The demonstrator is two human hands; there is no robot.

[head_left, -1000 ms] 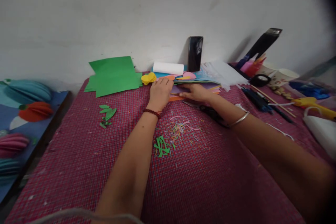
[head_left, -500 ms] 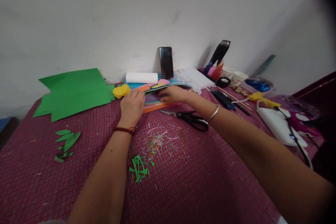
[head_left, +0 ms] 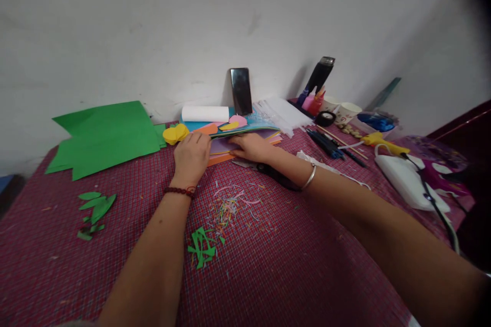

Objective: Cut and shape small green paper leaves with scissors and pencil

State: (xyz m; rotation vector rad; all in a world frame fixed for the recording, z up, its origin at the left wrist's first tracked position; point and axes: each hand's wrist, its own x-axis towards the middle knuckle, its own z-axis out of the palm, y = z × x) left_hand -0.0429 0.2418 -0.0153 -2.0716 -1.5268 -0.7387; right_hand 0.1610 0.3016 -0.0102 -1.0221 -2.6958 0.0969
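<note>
A stack of coloured paper sheets (head_left: pixel 222 147) lies near the wall, its upper sheets lifted at the front edge. My left hand (head_left: pixel 192 154) is closed on the left end of these raised sheets. Between the layers, my right hand (head_left: pixel 253 147) has its fingers curled at a lavender sheet, its fingertips partly hidden by the paper. Beneath my right wrist lie black-handled scissors (head_left: pixel 276 176), partly covered by the arm. Yellow paper cutouts (head_left: pixel 175 134) rest just beyond my left hand.
Green sheets (head_left: pixel 111 138) and green leaf cutouts (head_left: pixel 100 207) lie left; paper scraps (head_left: pixel 228 210) lie in front. A phone (head_left: pixel 241 91) leans on the wall behind a white roll (head_left: pixel 205 114). Pens (head_left: pixel 326 143), a yellow glue gun (head_left: pixel 383 143) and paper cups (head_left: pixel 348 112) stand right.
My right hand has moved slightly down and left within the stack, and its forearm now covers more of the scissors. My left hand keeps hold of the sheets.
</note>
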